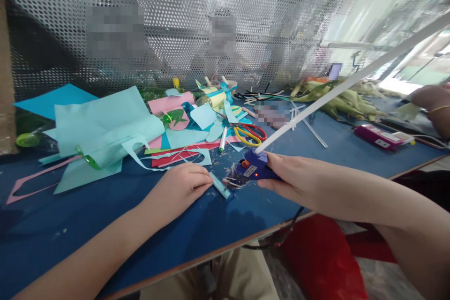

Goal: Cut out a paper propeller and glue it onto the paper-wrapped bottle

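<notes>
My left hand (188, 185) is closed, its fingertips pinching one end of a small light-blue rolled piece (221, 185) on the blue table. My right hand (281, 173) grips a dark blue glue gun (256, 165) with a lit red light; a long white glue stick (337, 91) rises from its back toward the upper right. Strands of fuzz cling round the gun's nozzle, which is close to the free end of the rolled piece. Whether the tip touches it, I cannot tell.
Light-blue paper (101, 119), coloured scraps and a wrapped bottle lie left. Scissors (251, 134) and a green-tipped marker (223, 138) sit behind my hands. Corn husks (337, 98) and a purple box (381, 137) are at right, near another person's arm (434, 105). A perforated metal screen (176, 23) stands behind.
</notes>
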`<state>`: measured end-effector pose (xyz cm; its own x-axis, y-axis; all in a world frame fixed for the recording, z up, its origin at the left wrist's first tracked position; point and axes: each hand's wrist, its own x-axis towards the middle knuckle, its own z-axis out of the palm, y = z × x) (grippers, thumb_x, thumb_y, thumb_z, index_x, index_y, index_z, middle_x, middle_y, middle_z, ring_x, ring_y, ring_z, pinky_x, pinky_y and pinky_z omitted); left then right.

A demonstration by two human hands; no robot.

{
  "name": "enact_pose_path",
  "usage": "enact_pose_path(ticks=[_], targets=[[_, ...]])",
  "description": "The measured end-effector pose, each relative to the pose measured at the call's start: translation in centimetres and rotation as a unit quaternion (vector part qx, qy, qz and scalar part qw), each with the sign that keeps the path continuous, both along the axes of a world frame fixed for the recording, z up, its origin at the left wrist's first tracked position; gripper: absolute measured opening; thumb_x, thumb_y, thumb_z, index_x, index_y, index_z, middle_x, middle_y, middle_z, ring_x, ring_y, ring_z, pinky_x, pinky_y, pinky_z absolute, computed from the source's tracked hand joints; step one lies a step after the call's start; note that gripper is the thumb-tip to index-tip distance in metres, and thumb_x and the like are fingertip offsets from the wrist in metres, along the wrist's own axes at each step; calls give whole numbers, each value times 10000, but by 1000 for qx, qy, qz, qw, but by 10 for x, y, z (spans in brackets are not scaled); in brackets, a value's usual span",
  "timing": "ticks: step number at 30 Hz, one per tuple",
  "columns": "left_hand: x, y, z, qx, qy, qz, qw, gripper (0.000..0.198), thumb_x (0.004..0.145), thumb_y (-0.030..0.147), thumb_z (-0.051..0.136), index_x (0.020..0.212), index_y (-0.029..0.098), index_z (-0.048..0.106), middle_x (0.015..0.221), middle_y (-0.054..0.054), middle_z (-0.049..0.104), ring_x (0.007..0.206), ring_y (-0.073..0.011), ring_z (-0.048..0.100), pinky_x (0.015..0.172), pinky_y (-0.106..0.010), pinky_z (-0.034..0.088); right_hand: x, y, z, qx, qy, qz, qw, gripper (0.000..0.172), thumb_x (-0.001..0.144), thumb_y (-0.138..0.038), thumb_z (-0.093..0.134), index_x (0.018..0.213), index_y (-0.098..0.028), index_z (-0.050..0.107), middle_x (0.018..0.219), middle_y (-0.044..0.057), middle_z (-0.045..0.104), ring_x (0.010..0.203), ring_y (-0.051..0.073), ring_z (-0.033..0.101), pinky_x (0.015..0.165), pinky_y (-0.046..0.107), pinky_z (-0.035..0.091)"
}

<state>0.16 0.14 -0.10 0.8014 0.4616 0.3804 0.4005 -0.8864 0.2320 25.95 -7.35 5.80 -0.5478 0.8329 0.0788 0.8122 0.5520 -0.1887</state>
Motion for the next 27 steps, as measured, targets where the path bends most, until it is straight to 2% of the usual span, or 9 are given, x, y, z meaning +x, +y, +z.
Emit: enact_pose_path(ticks=[13, 17, 19, 21, 23, 24, 26, 27], targets=[[0, 0, 0, -6, 1, 1, 1000, 231, 893, 190, 502, 830, 180, 724, 875, -32, 734, 806, -161, 664, 746, -260, 515, 2, -10, 0, -20, -17, -31, 999, 256, 953, -374, 390, 975, -179, 554, 894, 87, 667, 804, 245, 667, 700, 329, 505], [0, 0, 1, -7, -5, -3, 1000, 237, 895, 189, 495, 826, 178, 721, 876, -32, 733, 813, -161, 661, 750, -261, 514, 7, -7, 0, -51, 23, -80, 995, 319, 918, -453, 426, 979, -178, 577, 907, 90, 680, 835, 257, 666, 718, 338, 521], [0, -1, 1, -11, -7, -3, 1000, 247, 900, 191, 484, 821, 181, 717, 869, -32, 731, 814, -158, 659, 761, -264, 512, 15, -4, 2, -97, 69, -114, 986, 358, 896, -496, 436, 934, -182, 604, 856, 77, 684, 784, 243, 664, 704, 333, 533], [0, -1, 0, -16, -8, -4, 1000, 237, 899, 185, 486, 819, 177, 709, 869, -36, 726, 811, -158, 654, 769, -269, 507, 28, 0, 1, -175, 132, -145, 965, 380, 891, -508, 426, 829, -193, 631, 750, 53, 673, 707, 213, 653, 676, 311, 546], [0, 0, -2, -22, -10, -5, 1000, 211, 891, 171, 500, 820, 171, 699, 878, -40, 718, 814, -159, 646, 772, -274, 499, 46, 2, -5, -230, 221, -191, 929, 354, 881, -495, 457, 811, -209, 654, 707, 40, 672, 692, 201, 654, 654, 292, 556], [0, 0, -3, -27, -11, -5, 1000, 197, 887, 164, 506, 826, 171, 693, 886, -41, 712, 820, -160, 641, 774, -276, 495, 56, 3, -11, -236, 273, -238, 902, 306, 870, -469, 494, 864, -210, 659, 781, 50, 699, 751, 210, 669, 677, 292, 561], [1, 1, -5, -39, -16, -3, 999, 180, 883, 156, 511, 834, 174, 683, 894, -42, 697, 829, -161, 630, 776, -279, 487, 76, 5, -25, -210, 357, -340, 844, 292, 853, -456, 515, 943, -211, 647, 828, 71, 723, 729, 229, 688, 616, 310, 572], [1, 1, -5, -44, -19, -3, 999, 179, 882, 153, 509, 834, 176, 679, 891, -44, 690, 828, -161, 625, 775, -280, 484, 85, 6, -33, -174, 371, -360, 838, 298, 850, -452, 511, 942, -201, 644, 794, 81, 725, 686, 234, 690, 578, 315, 569]])
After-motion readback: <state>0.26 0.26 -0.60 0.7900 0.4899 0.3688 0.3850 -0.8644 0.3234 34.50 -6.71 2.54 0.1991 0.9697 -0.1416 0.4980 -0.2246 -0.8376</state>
